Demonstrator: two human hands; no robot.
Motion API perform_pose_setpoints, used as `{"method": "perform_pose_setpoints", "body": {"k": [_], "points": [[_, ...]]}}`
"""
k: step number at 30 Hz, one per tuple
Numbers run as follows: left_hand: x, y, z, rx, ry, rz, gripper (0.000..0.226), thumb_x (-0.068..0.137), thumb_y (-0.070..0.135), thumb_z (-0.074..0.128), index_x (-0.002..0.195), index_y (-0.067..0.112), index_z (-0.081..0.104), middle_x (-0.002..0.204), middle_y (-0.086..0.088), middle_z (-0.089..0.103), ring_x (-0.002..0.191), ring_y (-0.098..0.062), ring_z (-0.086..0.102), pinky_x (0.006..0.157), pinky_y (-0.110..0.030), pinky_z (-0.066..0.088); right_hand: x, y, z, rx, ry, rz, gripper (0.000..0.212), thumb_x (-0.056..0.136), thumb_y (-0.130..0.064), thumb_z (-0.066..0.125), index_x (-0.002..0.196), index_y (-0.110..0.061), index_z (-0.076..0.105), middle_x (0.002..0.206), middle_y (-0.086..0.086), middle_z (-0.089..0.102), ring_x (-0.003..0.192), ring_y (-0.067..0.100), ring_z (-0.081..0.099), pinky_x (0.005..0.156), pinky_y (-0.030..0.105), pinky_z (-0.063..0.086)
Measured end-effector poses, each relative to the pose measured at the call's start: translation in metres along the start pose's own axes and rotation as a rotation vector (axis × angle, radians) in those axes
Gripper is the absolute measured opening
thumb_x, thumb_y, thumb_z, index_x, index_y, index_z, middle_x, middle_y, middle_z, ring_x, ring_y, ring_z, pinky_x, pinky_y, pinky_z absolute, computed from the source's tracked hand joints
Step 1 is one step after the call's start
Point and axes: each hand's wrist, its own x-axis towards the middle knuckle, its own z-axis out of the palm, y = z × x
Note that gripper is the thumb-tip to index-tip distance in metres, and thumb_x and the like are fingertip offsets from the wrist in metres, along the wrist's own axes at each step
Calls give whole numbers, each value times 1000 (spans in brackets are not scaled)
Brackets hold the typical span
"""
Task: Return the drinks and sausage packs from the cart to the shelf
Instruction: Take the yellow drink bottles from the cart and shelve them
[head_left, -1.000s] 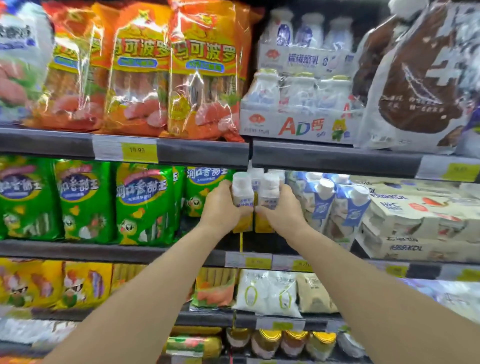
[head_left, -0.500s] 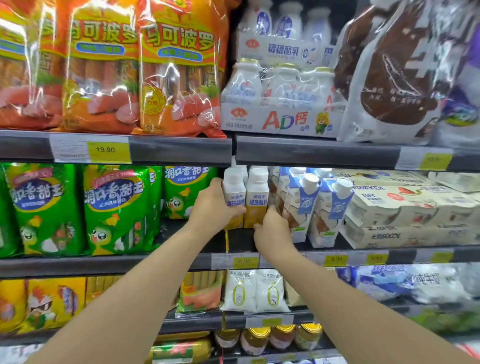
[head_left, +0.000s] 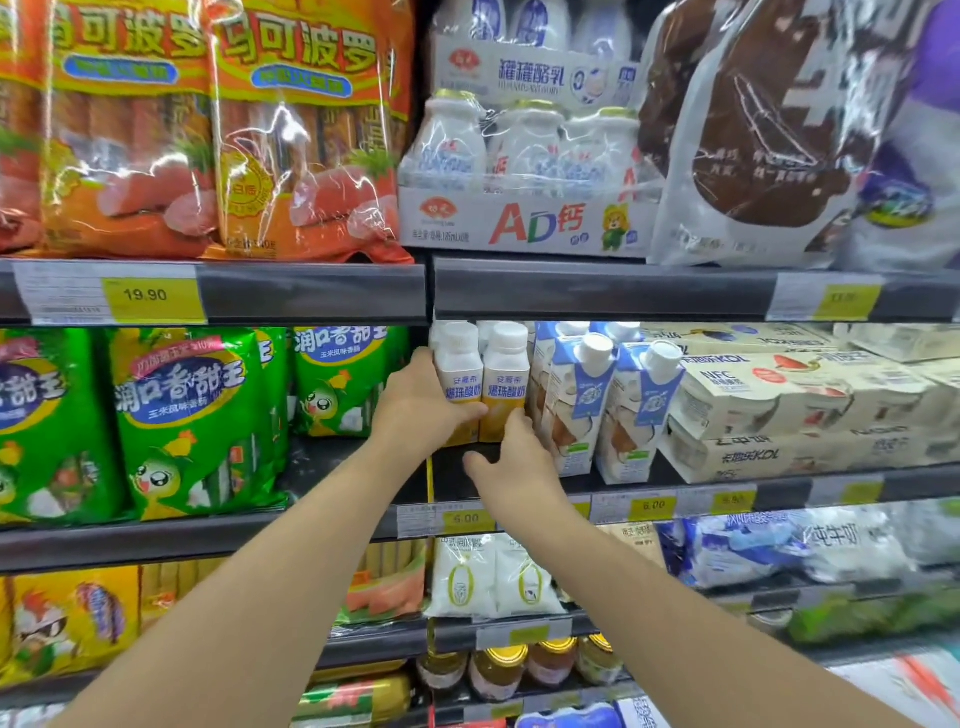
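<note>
Two small white-capped drink bottles stand side by side on the middle shelf (head_left: 675, 491) in the head view, just past centre toward 12 o'clock, upright and touching each other. The left hand (head_left: 415, 410) is wrapped around the left bottle (head_left: 458, 379), thumb over its lower front and fingers curled round its left side, a closed grasp on the bottle. The right hand (head_left: 511, 457) sits at 5 o'clock from that bottle, fingers half spread and loosely curved; its fingertips (head_left: 517, 418) touch the base of the right bottle (head_left: 505, 382) without closing round it, and the thumb points away to 9 o'clock over the dark shelf floor.

At 3 o'clock from the bottles, just beside them, stand blue-and-white cartons (head_left: 584, 400) with round white caps, then stacked pale multipack boxes (head_left: 769, 400) further along. At 9 o'clock, green sausage packs (head_left: 192, 415) hang in a row on the same level. On the level above, orange sausage packs (head_left: 306, 135) fill the 11 o'clock area, beside a shrink-wrapped tray of white bottles (head_left: 524, 171) at 12 o'clock and a large brown-and-white bag (head_left: 753, 130) at 1 o'clock. Yellow price tags (head_left: 150, 299) line the dark shelf edges. Lower levels hold white pouches (head_left: 488, 577) and gold-lidded jars (head_left: 498, 670) at 6 o'clock.
</note>
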Motion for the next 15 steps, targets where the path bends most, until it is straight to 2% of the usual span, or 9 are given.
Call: {"method": "perform_pose_setpoints", "body": {"k": [6,10,13,15], "points": [[3,-3,-5,-25,-35,19,71,60,38,90,119,21,56,114,0,68,105,-19,64,90,-41,54,0,-6,5,53,-6,17,76,94,-26,60,154,-7,18,163,10,15,149,25,20,119,36,25],[3,-3,-7,-14,-19,16,71,61,35,91,120,18,55,114,-1,67,105,-20,63,89,-40,54,-1,-4,1,47,-6,12,75,92,-25,61,153,-7,20,162,9,17,150,24,17,121,40,24],[2,-1,-9,-18,-15,-19,71,64,31,90,121,16,51,115,-3,66,104,-21,62,85,-35,51,-7,-5,-3,-31,-21,-21,74,93,-25,61,153,-8,19,163,7,13,150,23,15,120,35,20],[1,-1,-10,-9,-12,-29,68,66,30,89,120,16,50,115,-3,65,102,-20,61,80,-31,48,-15,-5,-4,-158,-48,-98,71,95,-25,60,151,-10,19,159,6,14,147,25,20,117,34,24]]}}
